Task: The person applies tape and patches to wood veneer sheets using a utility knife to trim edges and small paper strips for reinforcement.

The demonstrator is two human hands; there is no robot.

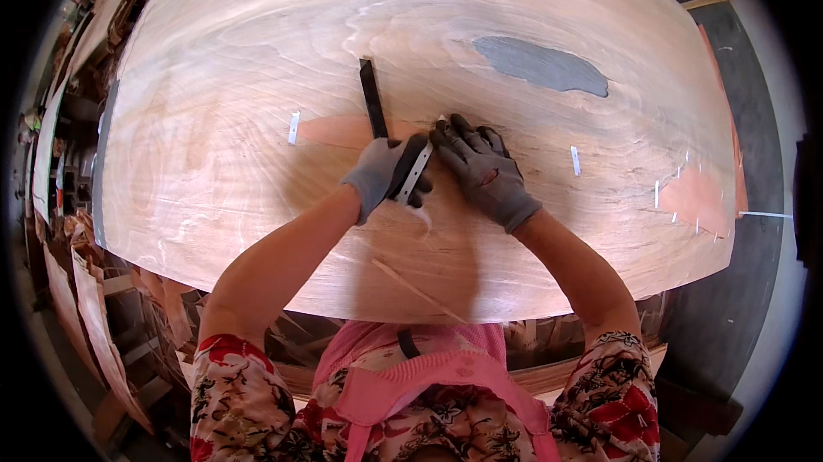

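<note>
My left hand (381, 172), in a grey glove with dark fingers, is closed around a long flat black blade-like tool (370, 98) that points away from me. A white strip of tape with dark holes (415, 174) hangs from the same hand. My right hand (483, 166), gloved alike, lies palm down with its fingers stretched on the large pale wood veneer sheet (257, 205). A small bit of white shows by its fingertips. Beneath and beside my left hand, a reddish veneer patch (330, 130) is set in the sheet; its right part is partly hidden by my hands.
Short white tape pieces (294, 128) (575, 160) stick to the sheet. A grey patch (542, 65) lies at the far right, and a taped reddish patch (690, 199) near the right edge. Torn veneer scraps (94, 316) pile up at the left. A loose sliver (416, 289) lies near me.
</note>
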